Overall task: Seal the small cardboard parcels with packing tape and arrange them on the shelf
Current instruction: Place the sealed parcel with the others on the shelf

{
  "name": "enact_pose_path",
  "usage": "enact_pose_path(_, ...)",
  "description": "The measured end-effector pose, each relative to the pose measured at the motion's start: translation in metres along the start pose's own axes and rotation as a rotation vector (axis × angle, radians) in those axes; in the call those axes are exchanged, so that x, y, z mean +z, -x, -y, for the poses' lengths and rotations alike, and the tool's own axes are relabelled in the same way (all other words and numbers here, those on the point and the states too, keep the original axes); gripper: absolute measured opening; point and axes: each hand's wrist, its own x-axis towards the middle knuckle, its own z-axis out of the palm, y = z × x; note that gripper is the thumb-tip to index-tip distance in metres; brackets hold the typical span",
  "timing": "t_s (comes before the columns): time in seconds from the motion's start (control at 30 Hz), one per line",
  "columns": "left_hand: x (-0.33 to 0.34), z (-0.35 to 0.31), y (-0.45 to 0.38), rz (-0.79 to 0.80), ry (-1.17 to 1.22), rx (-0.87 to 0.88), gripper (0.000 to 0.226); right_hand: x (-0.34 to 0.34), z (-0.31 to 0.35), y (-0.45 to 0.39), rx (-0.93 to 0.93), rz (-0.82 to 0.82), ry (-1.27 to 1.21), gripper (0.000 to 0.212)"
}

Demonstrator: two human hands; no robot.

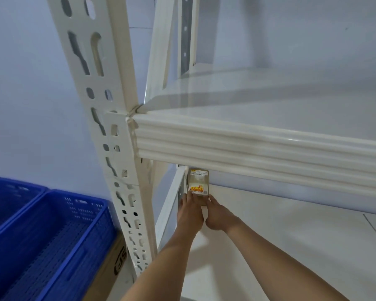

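Parcel: small cardboard parcel (199, 185) sat on lower shelf (291, 246), centre frame.
Left hand (189, 216): fingers extended, resting on parcel.
Right hand (218, 217): fingers straight, touching parcel's side.

Shelf beam (258, 146) hides the parcel's (199, 181) far end — label unreadable.

Single head view. We look forward and down from close in front of the shelf unit's left upright (109, 135), its front beam (258, 146) crossing mid-frame; the lower shelf board (291, 231) lies below, the floor-level crates (48, 235) at lower left.
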Motion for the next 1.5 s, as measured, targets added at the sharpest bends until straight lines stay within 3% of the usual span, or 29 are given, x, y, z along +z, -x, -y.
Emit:
enact_pose_path(0.33,-0.007,-0.001,-0.001,0.02,0.015,-0.061,0.074,-0.004,0.001,-0.006,-0.018,0.004,-0.025,0.089)
enact_pose_path(0.63,-0.013,-0.054,0.029,0.244,-0.039,0.02,0.064,-0.021,-0.03,0.056,0.159,-0.026,-0.077,0.093)
enact_pose_path(0.8,-0.004,-0.112,0.055,0.359,-0.046,0.145,0.062,-0.026,-0.082,0.116,0.32,-0.055,-0.062,0.085)
enact_pose_path(1.0,-0.004,-0.194,0.08,0.323,-0.059,0.33,0.056,-0.042,-0.151,0.19,0.505,-0.12,-0.036,0.074)
enact_pose_path(1.23,-0.004,-0.305,0.132,0.335,-0.106,0.42,0.057,-0.076,-0.231,0.293,0.499,-0.222,0.029,0.07)
enact_pose_path(1.5,0.014,-0.495,0.234,0.359,-0.151,0.567,0.06,-0.117,-0.365,0.444,0.58,-0.324,-0.022,0.07)
